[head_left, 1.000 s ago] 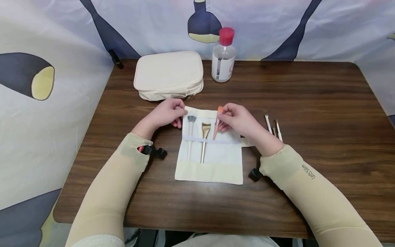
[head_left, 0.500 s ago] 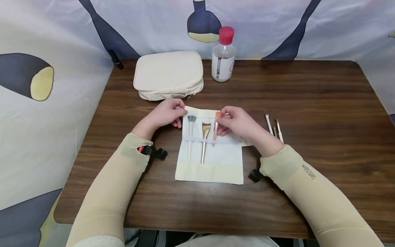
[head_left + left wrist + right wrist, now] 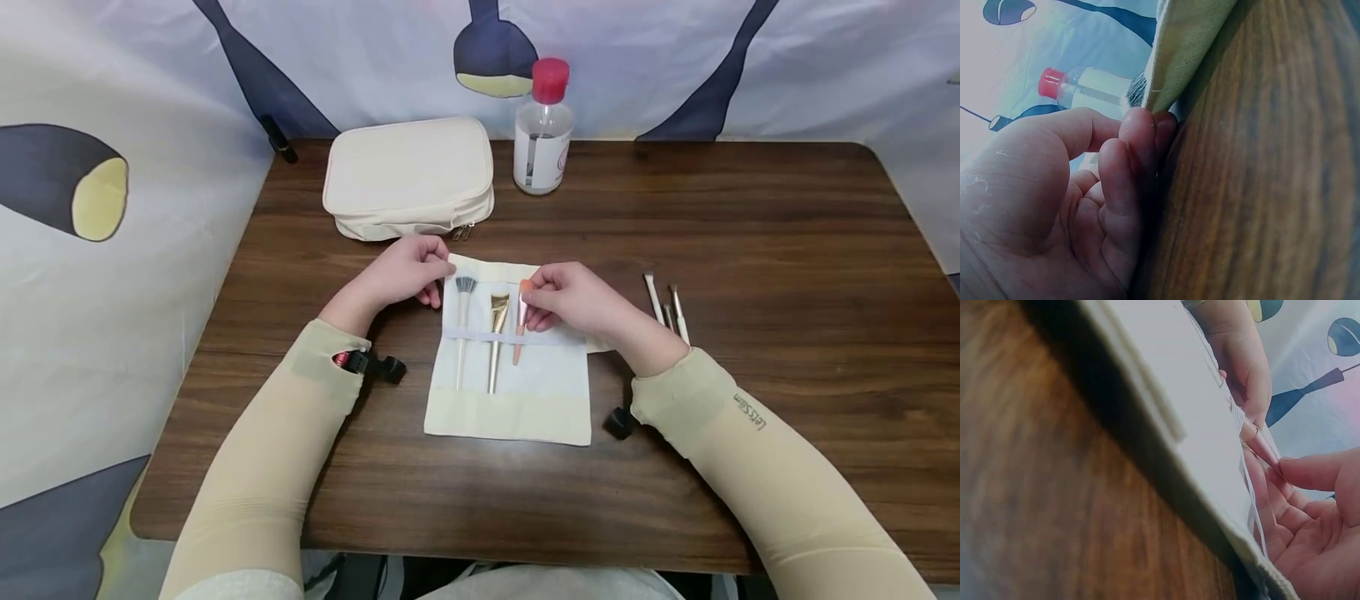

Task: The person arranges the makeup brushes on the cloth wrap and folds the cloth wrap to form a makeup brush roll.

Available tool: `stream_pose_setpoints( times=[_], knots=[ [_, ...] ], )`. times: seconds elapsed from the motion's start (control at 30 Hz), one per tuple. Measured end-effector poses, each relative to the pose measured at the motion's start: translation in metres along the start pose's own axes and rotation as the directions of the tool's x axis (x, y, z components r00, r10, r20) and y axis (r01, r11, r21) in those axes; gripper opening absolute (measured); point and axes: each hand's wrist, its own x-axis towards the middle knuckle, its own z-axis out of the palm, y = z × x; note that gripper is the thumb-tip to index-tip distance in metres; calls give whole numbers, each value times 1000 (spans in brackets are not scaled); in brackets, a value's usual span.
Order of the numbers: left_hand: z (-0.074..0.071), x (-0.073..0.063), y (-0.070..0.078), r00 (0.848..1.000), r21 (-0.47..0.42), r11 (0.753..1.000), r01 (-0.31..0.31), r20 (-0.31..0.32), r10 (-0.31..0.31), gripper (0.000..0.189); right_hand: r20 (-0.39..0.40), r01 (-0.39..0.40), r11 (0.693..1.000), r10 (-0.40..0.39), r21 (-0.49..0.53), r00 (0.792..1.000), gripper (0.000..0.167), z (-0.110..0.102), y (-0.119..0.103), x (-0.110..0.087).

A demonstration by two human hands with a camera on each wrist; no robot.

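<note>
A pale curtain with dark, yellow-ended shapes (image 3: 637, 67) hangs behind a broad brown wood-grain table (image 3: 750, 250), which looks flat and firm. On it lies a cream-and-white cloth brush roll (image 3: 543, 379), likely soft and apt to shift; the left hand (image 3: 411, 271) pinches its far left corner. The right hand (image 3: 573, 300) pinches a slim pink brush with an orange end (image 3: 521, 323), passing under the roll's white elastic band (image 3: 480, 336). The brush is probably light, stiff and slightly slippery, best held at its handle above the band. 2 other brushes (image 3: 498, 315) share that band.
</note>
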Motion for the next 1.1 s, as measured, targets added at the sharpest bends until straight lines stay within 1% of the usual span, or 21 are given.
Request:
stream_pose_setpoints(
  times=[0.13, 0.27, 0.4, 0.47, 0.6, 0.8, 0.97, 1.1],
  knots=[
    [-2, 0, 2, 1000, 12, 1000, 10, 3, -10, 15, 11, -9, 1000, 9, -18, 1000, 18, -1, -3, 0],
    [-2, -1, 3, 1000, 12, 1000, -3, -10, 3, 15, 12, 8, 999, -8, -53, 1000, 18, -1, 0, 1],
    [1, -1, 1, 1000, 6, 1000, 7, 8, -7, 15, 33, -2, 995, 5, -104, 999, 18, -1, 3, 1],
    [2, -1, 1, 1000, 8, 1000, 10, 9, -10, 14, 42, 10, 992, -5, -128, 999, 18, -2, 4, 1],
    [3, 0, 1, 1000, 7, 1000, -1, -10, 1, 14, 38, 46, 986, -41, -158, 998, 19, -1, 4, 0],
    [2, -1, 2, 1000, -1, 1000, 10, 10, -10, 14, 48, 37, 982, -29, -186, 998, 18, -1, 0, -2],
    [0, -1, 4, 1000, -1, 1000, -5, -15, 5, 14, 51, 75, 975, -66, -208, 997, 18, -1, -2, -2],
    [-1, -2, 4, 1000, 2, 1000, 2, -3, -2, 14, 74, 89, 968, -74, -234, 995, 18, -1, -3, -2]
  ],
)
